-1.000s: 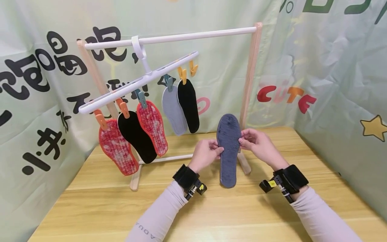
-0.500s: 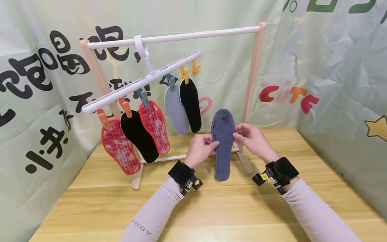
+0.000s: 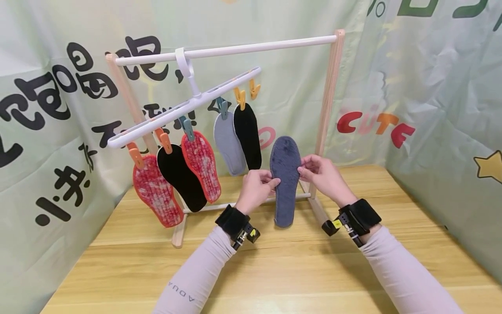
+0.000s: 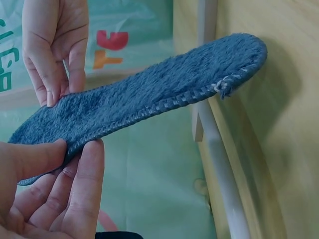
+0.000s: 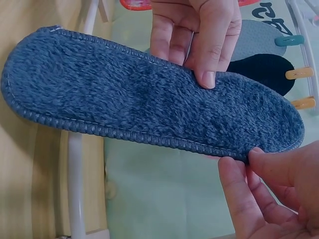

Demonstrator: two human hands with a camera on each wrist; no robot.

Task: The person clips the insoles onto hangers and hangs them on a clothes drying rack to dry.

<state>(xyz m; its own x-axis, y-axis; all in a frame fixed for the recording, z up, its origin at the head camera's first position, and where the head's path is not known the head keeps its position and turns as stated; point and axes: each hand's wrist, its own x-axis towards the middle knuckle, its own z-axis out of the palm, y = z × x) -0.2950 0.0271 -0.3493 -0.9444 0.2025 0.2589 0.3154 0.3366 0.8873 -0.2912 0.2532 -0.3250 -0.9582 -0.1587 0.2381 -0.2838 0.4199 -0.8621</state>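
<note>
A fuzzy dark blue-grey insole (image 3: 285, 183) is held upright above the table, its wide end at the top. My left hand (image 3: 255, 188) pinches its left edge, thumb in front and fingers behind. On the opposite edge, slightly higher, my right hand (image 3: 322, 178) pinches it between thumb and fingertips. In the left wrist view the insole (image 4: 149, 82) shows its stitched rim and a tuft of loose thread near the narrow end. The right wrist view shows its fleecy face (image 5: 134, 94) with both thumbs at the edges.
A white hanger (image 3: 192, 102) hangs from a wooden rack's white bar (image 3: 259, 48). Clipped to it are red-patterned insoles (image 3: 157, 192), black insoles (image 3: 248, 137) and a grey insole (image 3: 229, 144). A yellow clip (image 3: 254, 89) at its far end holds nothing. Printed cloth surrounds the table (image 3: 298, 270).
Both hands have carried the blue-grey insole up and to the left, nearer the hanging insoles. Both grips stay on its edges. The head view has shifted slightly.
</note>
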